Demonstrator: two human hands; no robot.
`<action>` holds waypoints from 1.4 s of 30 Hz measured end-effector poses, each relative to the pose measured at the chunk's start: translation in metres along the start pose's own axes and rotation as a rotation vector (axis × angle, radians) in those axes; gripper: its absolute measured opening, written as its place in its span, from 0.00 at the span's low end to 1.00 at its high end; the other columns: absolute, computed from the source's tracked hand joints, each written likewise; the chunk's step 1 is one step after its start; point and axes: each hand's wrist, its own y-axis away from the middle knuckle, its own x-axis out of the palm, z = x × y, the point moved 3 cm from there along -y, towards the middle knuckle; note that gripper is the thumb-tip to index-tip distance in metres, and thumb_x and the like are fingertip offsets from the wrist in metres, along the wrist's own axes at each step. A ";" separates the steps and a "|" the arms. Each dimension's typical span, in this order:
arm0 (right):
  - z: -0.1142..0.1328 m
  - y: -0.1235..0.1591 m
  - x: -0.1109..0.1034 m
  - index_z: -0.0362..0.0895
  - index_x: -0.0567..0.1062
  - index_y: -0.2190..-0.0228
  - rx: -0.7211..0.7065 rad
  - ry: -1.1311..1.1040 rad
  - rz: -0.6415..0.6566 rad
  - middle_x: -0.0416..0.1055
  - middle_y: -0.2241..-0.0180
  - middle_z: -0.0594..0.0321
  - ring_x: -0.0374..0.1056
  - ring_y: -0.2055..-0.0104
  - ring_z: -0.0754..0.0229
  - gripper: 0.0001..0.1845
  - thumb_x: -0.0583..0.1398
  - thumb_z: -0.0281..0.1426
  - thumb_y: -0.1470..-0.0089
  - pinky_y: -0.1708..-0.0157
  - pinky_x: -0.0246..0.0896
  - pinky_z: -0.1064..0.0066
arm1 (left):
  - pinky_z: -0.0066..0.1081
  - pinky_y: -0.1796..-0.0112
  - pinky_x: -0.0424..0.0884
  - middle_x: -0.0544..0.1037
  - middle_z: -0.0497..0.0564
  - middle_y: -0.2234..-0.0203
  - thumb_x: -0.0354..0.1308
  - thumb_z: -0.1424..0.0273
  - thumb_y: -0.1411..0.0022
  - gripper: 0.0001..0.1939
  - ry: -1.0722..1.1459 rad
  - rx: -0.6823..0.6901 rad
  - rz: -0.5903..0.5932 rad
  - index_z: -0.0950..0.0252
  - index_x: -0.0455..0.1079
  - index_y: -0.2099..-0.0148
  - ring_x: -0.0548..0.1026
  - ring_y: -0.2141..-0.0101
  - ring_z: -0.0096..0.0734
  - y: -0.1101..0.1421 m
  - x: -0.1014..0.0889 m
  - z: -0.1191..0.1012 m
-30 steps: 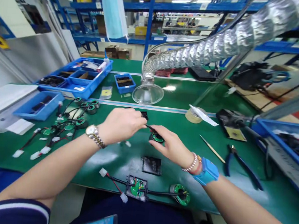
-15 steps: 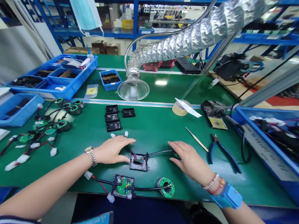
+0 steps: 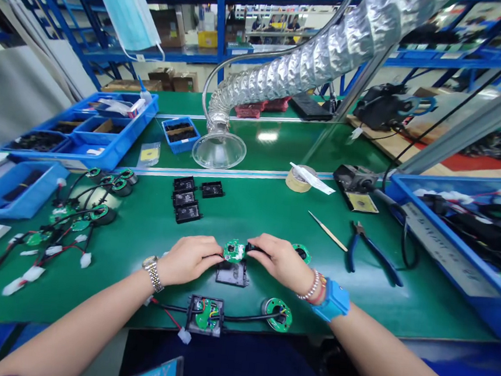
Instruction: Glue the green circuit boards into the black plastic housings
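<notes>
A small green circuit board is held up between my two hands, just above a black plastic case half on the bench. My left hand is closed at the board's left edge, thumb against fingers. With a pinch, my right hand grips the black cable at the board's right side. Beyond that hand a round green board is partly hidden. Closer to me lies another case half with a wired board in it, its black cable running to a round green part.
Several black case halves lie ahead. At left are wired boards and blue bins. To the right are a tape roll, a pointed tool, cutting pliers and a blue crate. A fume duct hood hangs ahead.
The wired board was carried over to the case half and set down there with my hands apart. Now both hands have closed in, and the board is lifted and turned green face up.
</notes>
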 end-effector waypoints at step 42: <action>-0.014 0.004 -0.048 0.43 0.71 0.71 0.592 -1.244 -0.710 0.67 0.81 0.67 0.63 0.81 0.69 0.19 0.55 0.46 0.48 0.83 0.62 0.79 | 0.25 0.70 0.64 0.70 0.46 0.79 0.42 0.66 0.37 0.16 0.533 -0.151 -0.013 0.64 0.61 0.75 0.66 0.74 0.26 0.006 0.025 0.007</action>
